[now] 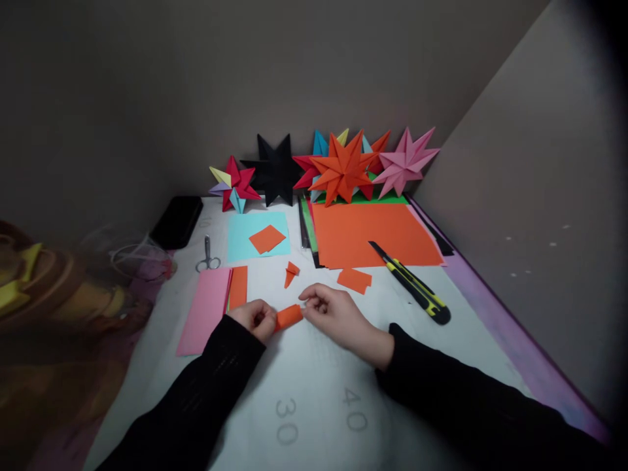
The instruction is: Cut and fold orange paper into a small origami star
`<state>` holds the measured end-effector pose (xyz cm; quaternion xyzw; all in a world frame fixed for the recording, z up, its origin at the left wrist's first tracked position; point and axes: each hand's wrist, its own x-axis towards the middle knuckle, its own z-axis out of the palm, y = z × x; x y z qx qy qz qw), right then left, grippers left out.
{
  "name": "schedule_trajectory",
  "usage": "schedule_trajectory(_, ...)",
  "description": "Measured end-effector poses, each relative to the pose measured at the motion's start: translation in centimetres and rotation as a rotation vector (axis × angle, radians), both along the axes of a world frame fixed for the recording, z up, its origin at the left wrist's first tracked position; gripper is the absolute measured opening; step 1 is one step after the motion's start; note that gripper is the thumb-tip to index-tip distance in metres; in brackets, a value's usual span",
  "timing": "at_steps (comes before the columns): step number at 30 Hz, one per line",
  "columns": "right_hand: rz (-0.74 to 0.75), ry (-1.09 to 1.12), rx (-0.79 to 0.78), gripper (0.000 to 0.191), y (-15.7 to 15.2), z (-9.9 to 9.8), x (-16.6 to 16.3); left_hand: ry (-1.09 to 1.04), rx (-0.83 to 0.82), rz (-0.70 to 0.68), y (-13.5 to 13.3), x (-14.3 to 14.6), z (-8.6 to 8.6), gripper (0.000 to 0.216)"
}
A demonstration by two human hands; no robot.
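Note:
A small folded piece of orange paper (289, 317) lies between my two hands, just above the white table sheet. My left hand (256, 318) pinches its left end between thumb and fingers. At the other end, the thumb and fingertips of my right hand (338, 315) are closed on the paper's right edge, with the index finger bent above it. Beyond my hands sits a small folded orange paper point (291, 273). Loose orange paper pieces (355, 280) lie past my right hand, and more orange squares (267, 240) rest on a light blue sheet (237, 237).
A yellow and black box cutter (412, 284) lies at right, its blade tip over orange sheets (373, 232). Small scissors (207, 255), pink paper (203, 311) and a black phone-like object (177, 221) are at left. Folded paper stars (343, 167) stand against the wall.

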<state>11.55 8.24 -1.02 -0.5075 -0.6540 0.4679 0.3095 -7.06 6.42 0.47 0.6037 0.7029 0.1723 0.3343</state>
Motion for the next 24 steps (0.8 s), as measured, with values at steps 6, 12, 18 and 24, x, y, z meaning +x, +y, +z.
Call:
schedule_trajectory(6, 0.085, -0.132, 0.361, 0.018, -0.3, 0.4, 0.1, 0.217, -0.053, -0.032, 0.1, 0.4, -0.3, 0.017)
schedule_trajectory(12, 0.424, -0.462, 0.678, 0.027, -1.5, 0.7, 0.0, 0.301, -0.027, -0.079, 0.1, 0.7, -0.7, 0.017)
schedule_trajectory(18, 0.489, -0.642, 0.72, 0.042, -1.9, 0.3, -0.4, 0.324, -0.035, -0.079, 0.1, 0.8, -0.6, 0.019)
schedule_trajectory(24, 0.524, -0.694, 0.706, 0.048, -1.9, 0.4, -0.3, 0.334, -0.042, -0.08, 0.2, 0.8, -0.5, 0.02)
